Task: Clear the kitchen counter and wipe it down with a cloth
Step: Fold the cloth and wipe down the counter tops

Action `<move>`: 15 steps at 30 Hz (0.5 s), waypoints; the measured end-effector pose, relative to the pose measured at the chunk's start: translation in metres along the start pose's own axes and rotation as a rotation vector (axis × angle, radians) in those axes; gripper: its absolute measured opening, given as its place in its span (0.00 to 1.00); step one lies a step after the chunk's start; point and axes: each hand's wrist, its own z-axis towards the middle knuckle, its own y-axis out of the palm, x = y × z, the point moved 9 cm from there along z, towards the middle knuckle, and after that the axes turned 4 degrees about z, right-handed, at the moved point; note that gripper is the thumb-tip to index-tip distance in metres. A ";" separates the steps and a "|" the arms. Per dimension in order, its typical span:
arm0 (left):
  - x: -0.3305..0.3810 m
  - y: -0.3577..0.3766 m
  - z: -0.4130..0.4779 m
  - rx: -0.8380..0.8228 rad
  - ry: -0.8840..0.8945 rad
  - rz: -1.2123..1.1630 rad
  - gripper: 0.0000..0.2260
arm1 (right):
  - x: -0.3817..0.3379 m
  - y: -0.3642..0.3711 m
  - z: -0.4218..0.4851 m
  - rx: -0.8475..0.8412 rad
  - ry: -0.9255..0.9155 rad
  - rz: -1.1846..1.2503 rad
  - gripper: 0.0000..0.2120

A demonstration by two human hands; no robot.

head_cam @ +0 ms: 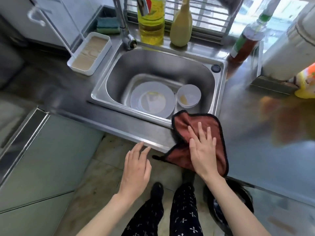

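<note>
**Q:** What is nearest the camera?
**A:** 2 bare forearms reach forward above legs in black patterned trousers. The left hand (136,167) is relaxed, with straight fingers that hold nothing. Its fingertips are at the front lip of the steel counter (247,150); whether they touch it cannot be told.

**Q:** And the right hand?
**A:** The right hand (203,150) lies palm down on the cloth (180,123), flat, with its fingers spread wide.

**Q:** What does the cloth look like?
**A:** It is a reddish-brown, fluffy cloth with black stitched edging. It lies crumpled on the counter's front strip, at the sink's near right corner. 1 corner hangs over the front lip, and the far corner reaches over the sink rim.

**Q:** What lies beyond it?
**A:** A stainless steel sink (153,65) holds a white plate (153,97) with a yellowish smear. Just to the plate's right is a white bowl (188,95) with brown residue. Behind the basin stand a tap (125,31), a bottle of yellow oil (151,23) and a pale yellow squeeze bottle (181,26). On the far left sits a white tray (89,53) with a wood-grain base.
</note>
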 end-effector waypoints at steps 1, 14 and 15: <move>-0.008 -0.006 0.001 0.017 -0.014 0.003 0.17 | 0.006 0.011 0.003 -0.021 0.006 -0.220 0.26; -0.106 -0.021 -0.010 0.095 -0.480 -0.031 0.23 | -0.139 0.153 0.043 -0.370 -0.468 -0.389 0.25; -0.112 -0.023 -0.008 0.099 -0.510 -0.029 0.22 | -0.142 0.155 0.046 -0.367 -0.497 -0.398 0.24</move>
